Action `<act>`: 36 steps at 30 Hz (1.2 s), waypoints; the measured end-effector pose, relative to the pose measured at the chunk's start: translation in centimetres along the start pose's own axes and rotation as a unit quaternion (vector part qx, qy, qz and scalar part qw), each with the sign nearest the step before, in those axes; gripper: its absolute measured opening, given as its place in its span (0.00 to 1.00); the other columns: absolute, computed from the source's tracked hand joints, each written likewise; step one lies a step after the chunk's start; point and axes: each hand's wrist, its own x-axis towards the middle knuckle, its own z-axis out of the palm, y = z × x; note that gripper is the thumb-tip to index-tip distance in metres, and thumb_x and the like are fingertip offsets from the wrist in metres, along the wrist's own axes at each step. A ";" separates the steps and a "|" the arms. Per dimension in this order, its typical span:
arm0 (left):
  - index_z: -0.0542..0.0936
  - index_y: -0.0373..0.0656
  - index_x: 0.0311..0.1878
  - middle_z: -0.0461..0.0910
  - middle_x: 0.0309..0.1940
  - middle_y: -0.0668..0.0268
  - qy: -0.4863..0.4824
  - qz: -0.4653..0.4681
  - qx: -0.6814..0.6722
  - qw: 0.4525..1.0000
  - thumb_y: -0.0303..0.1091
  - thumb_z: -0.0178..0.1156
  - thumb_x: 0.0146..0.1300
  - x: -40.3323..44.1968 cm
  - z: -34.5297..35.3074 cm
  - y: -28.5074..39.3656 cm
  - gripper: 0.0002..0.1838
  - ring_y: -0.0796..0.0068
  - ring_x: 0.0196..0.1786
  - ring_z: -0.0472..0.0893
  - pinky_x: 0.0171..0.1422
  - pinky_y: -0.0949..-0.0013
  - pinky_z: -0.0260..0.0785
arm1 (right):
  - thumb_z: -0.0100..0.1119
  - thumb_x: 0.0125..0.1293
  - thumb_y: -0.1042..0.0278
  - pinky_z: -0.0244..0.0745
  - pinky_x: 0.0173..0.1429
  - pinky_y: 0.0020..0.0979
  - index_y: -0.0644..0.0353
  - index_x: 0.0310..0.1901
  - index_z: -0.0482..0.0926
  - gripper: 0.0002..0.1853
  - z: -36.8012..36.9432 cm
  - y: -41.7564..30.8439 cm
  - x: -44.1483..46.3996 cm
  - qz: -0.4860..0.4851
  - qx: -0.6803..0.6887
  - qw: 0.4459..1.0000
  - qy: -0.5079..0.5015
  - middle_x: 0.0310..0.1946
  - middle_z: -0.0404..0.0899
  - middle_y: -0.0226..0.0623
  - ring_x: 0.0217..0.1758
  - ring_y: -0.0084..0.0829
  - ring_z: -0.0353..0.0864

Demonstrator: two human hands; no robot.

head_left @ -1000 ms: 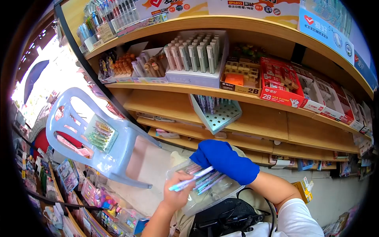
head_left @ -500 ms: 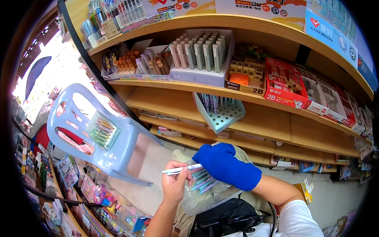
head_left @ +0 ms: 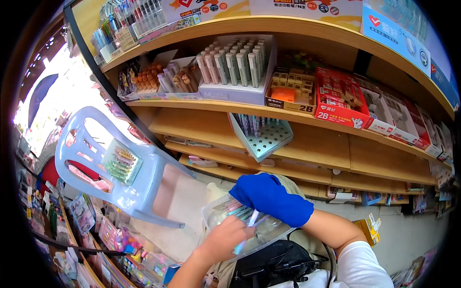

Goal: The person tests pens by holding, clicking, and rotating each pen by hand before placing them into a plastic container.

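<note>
My left hand (head_left: pixel 229 238) is bare and closed around a pale lilac and light-blue pen (head_left: pixel 253 219), tilted over a clear plastic box (head_left: pixel 257 249) on my lap. A blue cloth covering (head_left: pixel 271 198) wraps my right hand up to the wrist, hiding its fingers. That hand is over the far right side of the box, beside the pen's upper end; whether it grips anything is hidden. Several pastel pens (head_left: pixel 238 209) lie in the box, partly hidden by both hands.
A pale blue plastic chair (head_left: pixel 144 192) at the left bears a tray of pens (head_left: pixel 126 165). Ahead, wooden shelves (head_left: pixel 317 144) hold boxed stationery and a tilted, hole-punched pen stand (head_left: pixel 269 141). A yellow box (head_left: pixel 370 229) stands at the right. Packed goods line the lower left.
My left hand has come down and right over the box, turning the pen from nearly level to steeply tilted. The covered right hand has shifted slightly left. The whole view has moved a little.
</note>
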 end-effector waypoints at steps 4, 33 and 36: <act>0.70 0.37 0.39 0.72 0.24 0.61 0.218 -0.162 -0.238 0.932 0.23 0.56 0.57 -2.1 1.7 -1.0 0.08 0.71 0.25 0.73 0.30 0.71 0.66 | 0.43 0.63 0.67 0.64 0.28 0.34 0.58 0.24 0.69 0.11 0.8 0.9 0.4 0.136 0.346 0.928 0.008 0.21 0.70 0.40 0.25 0.40 0.72; 0.75 0.39 0.37 0.73 0.27 0.60 -0.078 0.009 0.058 0.995 0.17 0.58 0.41 0.7 -0.9 -0.1 0.16 0.57 0.32 0.72 0.39 0.64 0.65 | 0.54 0.52 0.67 0.68 0.31 0.35 0.54 0.29 0.75 0.03 -0.5 0.2 0.3 -0.070 -0.073 0.993 -0.060 0.26 0.74 0.39 0.29 0.42 0.75; 0.75 0.38 0.37 0.71 0.25 0.62 0.050 -0.015 -0.019 0.998 0.18 0.55 0.49 0.2 -0.2 -0.5 0.10 0.65 0.28 0.70 0.34 0.67 0.65 | 0.52 0.54 0.66 0.68 0.30 0.34 0.54 0.28 0.74 0.04 -1.0 -0.1 0.4 -0.037 -0.028 0.997 -0.060 0.25 0.74 0.39 0.28 0.40 0.75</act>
